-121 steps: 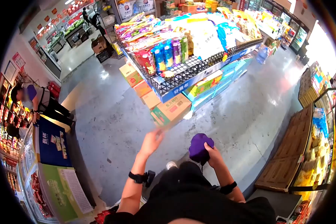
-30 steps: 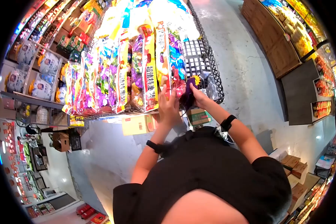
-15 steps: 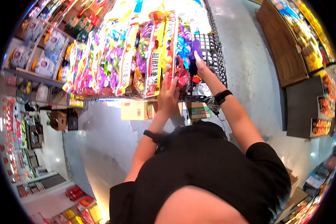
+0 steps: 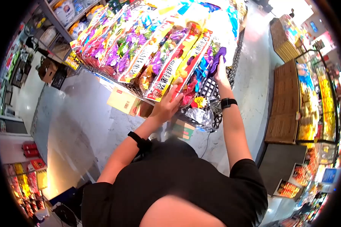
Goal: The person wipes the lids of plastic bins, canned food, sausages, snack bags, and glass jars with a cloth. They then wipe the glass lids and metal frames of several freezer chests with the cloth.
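Several clear bags of colourful wrapped sweets (image 4: 132, 47) stand in a row on a black mesh rack. My left hand (image 4: 166, 107) rests with its fingers spread against the lower end of the rightmost bag (image 4: 191, 62), which has a red and yellow edge. At the row's right side my right hand (image 4: 221, 72) is closed round a dark purple item (image 4: 217, 60), probably a packet or cloth. Between my hands lie blue and red wrapped pieces, a yellow tag (image 4: 200, 101) and a silvery crumpled wrapper (image 4: 199, 114).
The black mesh edge (image 4: 236, 56) of the rack runs along the right. Cardboard boxes (image 4: 121, 100) sit on the floor below it. A wooden display stand (image 4: 282, 102) with goods is at the right, and shelves (image 4: 77, 17) are at the upper left. A thin cable hangs near the rack's corner.
The view has turned, so the rack now slants down to the right. My right hand still has the purple item, and my left hand remains at the bag's lower end.
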`<control>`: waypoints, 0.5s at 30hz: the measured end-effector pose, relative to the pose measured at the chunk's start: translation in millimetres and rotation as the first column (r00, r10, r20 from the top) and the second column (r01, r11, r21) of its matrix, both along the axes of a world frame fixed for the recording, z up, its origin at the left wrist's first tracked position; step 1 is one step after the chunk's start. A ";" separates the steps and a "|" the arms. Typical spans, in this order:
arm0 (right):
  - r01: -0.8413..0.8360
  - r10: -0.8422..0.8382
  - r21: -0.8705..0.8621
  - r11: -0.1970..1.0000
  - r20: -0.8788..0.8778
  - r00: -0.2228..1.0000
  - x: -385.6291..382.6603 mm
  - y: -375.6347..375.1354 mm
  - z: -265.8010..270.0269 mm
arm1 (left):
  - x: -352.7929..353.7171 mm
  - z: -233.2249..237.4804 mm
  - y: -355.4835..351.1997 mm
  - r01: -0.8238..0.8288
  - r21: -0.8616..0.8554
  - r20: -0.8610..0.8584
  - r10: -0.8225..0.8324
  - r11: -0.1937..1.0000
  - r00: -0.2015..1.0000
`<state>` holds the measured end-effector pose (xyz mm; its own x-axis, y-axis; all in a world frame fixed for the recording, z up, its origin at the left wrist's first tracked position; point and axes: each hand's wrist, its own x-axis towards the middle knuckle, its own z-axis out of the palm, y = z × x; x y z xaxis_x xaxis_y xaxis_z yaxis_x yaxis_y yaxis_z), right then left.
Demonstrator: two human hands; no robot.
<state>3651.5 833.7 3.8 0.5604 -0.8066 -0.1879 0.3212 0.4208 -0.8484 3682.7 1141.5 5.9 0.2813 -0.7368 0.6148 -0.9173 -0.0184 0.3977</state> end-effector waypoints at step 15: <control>-0.199 0.293 0.271 0.942 -0.370 0.882 -70.9 75.3 -50.8 | -2.9 -3.0 0.8 0.051 0.049 -0.155 -0.042 0.997 0.987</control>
<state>3580.6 909.1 -47.0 0.5743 -0.5644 -0.5930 -0.1632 0.6309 -0.7585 3679.7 1142.3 2.9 0.3344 -0.7817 0.5265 -0.8455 -0.0021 0.5339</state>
